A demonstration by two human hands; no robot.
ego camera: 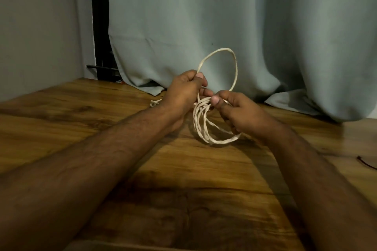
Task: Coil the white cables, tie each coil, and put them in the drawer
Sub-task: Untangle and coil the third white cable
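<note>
You're mid-tie: left hand [184, 87] pinches the thin white twisted cable's [206, 124] loose loop, right hand [232, 112] grips the coil. Next, wrap that loop round snugly.

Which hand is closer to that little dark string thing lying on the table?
Right. The right hand is on the same side as the dark string, though well apart; the left hand is farther away, beyond the white cable.

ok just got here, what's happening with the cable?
A person is working a white cable with both bare hands above a wooden table. The right hand pinches the gathered loops at the top of the coil, which hangs down toward the table. The left hand grips a strand that arcs up in one big loop against the grey curtain and back down to the coil. No tie is visible yet, and no drawer is in view.
</note>
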